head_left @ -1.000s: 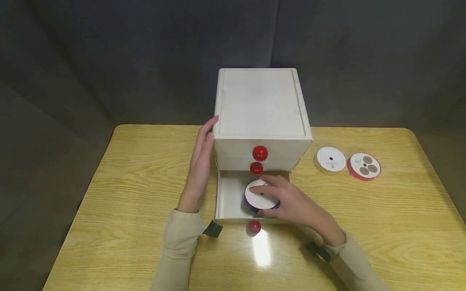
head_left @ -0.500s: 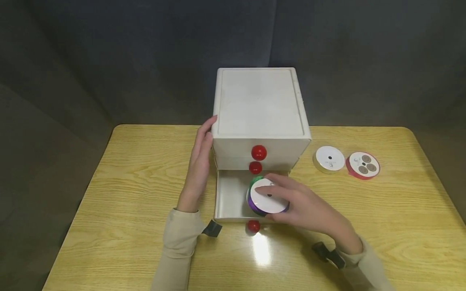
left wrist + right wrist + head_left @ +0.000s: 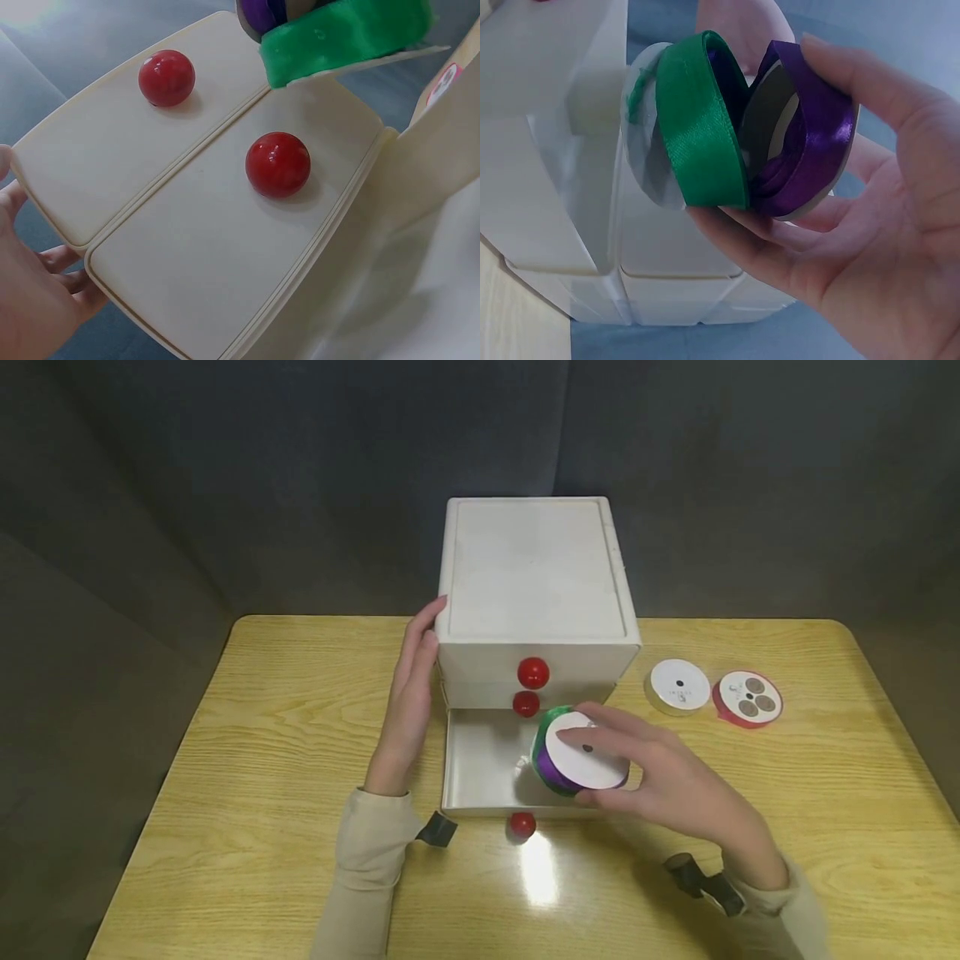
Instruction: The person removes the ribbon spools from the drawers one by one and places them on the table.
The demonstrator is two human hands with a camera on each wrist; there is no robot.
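White plastic made up the small chest of drawers [image 3: 536,585], which stood at the back of the table [image 3: 262,710] with a red knob [image 3: 533,673] on each drawer front. Its bottom drawer [image 3: 480,768] was pulled out, and its pale floor showed bare where it could be seen. Above the drawer's right side the right hand [image 3: 660,781] held two ribbon spools together, its fingers curled under and around them: a green spool [image 3: 701,150] and a purple spool [image 3: 810,142], tilted against each other. The left hand [image 3: 408,702] lay flat against the chest's left wall, fingers straight and pressed together. Right of the chest, a white spool [image 3: 678,687] and a red spool [image 3: 747,700] lay flat, just beside each other. Light wood grain covered the tabletop, and dark grey cloth hung behind it.
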